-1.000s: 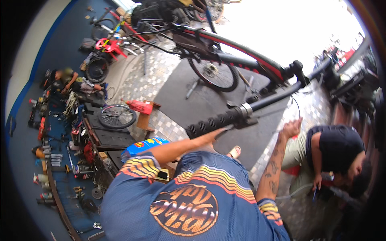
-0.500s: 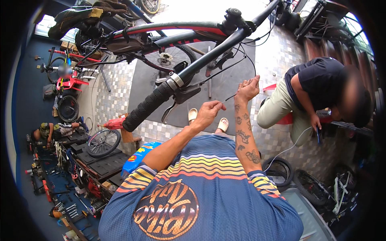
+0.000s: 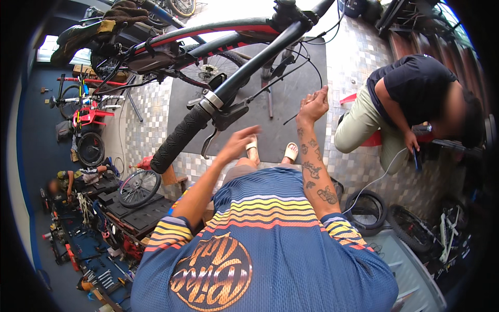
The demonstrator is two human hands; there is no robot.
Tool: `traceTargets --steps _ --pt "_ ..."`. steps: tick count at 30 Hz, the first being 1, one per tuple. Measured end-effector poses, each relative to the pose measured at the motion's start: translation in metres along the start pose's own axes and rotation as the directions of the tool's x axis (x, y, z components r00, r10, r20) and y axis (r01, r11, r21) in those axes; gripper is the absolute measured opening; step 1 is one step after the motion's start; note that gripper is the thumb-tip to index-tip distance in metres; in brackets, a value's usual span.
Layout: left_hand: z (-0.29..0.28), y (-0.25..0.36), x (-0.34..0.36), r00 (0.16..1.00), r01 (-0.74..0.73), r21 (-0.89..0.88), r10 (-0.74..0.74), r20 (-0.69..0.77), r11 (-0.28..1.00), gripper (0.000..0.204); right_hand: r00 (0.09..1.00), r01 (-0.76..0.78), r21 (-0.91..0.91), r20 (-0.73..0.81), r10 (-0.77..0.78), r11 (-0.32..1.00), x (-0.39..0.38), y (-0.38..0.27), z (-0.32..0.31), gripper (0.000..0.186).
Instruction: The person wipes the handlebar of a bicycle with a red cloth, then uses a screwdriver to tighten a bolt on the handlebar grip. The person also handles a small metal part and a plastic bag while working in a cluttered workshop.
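Note:
My right hand [image 3: 313,106] is closed round a thin black cable [image 3: 318,72]. The cable arcs from the middle of the handlebar [image 3: 265,65] into that hand, and a short dark end pokes out to the left below the fingers. My left hand [image 3: 240,144], somewhat smeared, has its fingers stretched out and holds nothing. It hovers just right of the brake lever [image 3: 209,141], apart from it. The ribbed black rubber grip [image 3: 181,136] points toward my lower left. Behind the bar, the black and red bicycle frame [image 3: 208,54] stretches to the upper left.
A person [image 3: 410,104] sits on a red stool at the right, holding a phone. Loose tires [image 3: 368,210] lie at the lower right. On the left, a workbench [image 3: 140,210] bears a wheel, with many tools beyond. A dark mat [image 3: 234,138] covers tiled floor.
My left hand has let go of the cable's end and drawn back to the left, its fingers opening. My right hand keeps its hold. The bike sits slightly further left in view.

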State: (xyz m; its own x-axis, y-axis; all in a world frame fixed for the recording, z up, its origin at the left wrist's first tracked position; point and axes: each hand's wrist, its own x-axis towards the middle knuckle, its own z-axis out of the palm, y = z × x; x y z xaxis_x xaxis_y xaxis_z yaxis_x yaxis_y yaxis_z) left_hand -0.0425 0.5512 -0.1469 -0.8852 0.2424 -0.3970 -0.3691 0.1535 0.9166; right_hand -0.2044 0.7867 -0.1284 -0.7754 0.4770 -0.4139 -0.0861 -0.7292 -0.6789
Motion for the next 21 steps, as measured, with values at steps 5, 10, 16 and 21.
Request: traceTargets --steps 5,10,16,21 --pt "0.083 0.082 0.023 0.984 0.095 -0.068 -0.104 -0.143 0.993 0.029 0.999 0.022 0.024 0.036 -0.023 0.999 -0.010 0.000 0.002 0.051" --pt "0.024 -0.008 -0.013 0.933 0.046 0.400 0.104 -0.345 0.915 0.027 0.992 0.109 -0.089 0.068 -0.103 0.990 0.021 -0.028 0.010 0.051" --pt "-0.219 -0.095 -0.229 0.486 0.868 0.451 -0.164 -0.858 0.208 0.033 0.934 0.314 -0.318 0.273 -0.231 0.895 0.081 -0.063 0.010 0.054" --pt "-0.285 -0.135 -0.282 0.427 0.902 0.408 -0.142 -0.893 0.142 0.042 0.954 0.148 -0.317 0.294 -0.051 0.937 0.079 -0.053 -0.007 0.054"
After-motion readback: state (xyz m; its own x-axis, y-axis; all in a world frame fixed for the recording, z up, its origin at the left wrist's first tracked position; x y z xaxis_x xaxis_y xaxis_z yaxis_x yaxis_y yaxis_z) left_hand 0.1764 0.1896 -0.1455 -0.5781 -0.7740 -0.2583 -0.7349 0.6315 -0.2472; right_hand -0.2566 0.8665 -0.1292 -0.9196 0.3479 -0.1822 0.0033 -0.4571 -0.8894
